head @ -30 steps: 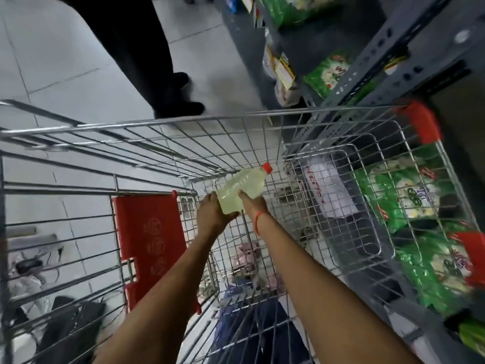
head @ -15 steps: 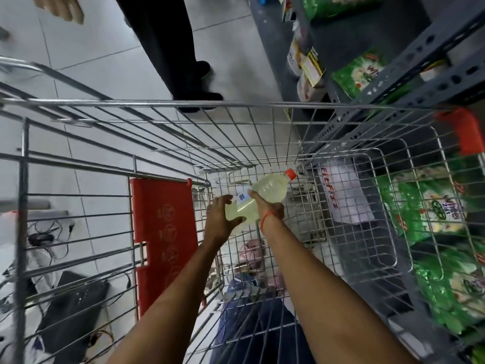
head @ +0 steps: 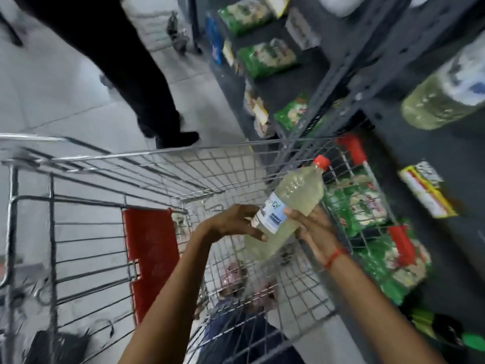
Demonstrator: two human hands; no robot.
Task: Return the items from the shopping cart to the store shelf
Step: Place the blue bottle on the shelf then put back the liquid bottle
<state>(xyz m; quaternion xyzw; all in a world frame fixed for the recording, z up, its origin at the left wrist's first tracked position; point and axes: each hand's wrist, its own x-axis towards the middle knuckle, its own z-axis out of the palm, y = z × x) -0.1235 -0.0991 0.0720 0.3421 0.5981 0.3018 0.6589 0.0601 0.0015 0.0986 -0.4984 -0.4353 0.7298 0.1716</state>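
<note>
A plastic bottle (head: 290,206) of pale yellow liquid with a red cap and a white label is held tilted above the wire shopping cart (head: 162,153), cap pointing up and right toward the grey store shelf (head: 409,74). My right hand (head: 313,227) grips the bottle from underneath on its right side. My left hand (head: 233,222) touches the bottle's lower left side with its fingertips. A red cord is tied round my right wrist.
A person in dark trousers (head: 126,64) stands just beyond the cart's front. Green packets (head: 265,57) fill the shelves on the right, and a similar bottle (head: 446,93) lies on an upper shelf. A red panel (head: 151,256) hangs inside the cart.
Both hands have lifted the bottle up out of the cart basket and to the right, toward the shelf. The view has swung right, showing more shelving.
</note>
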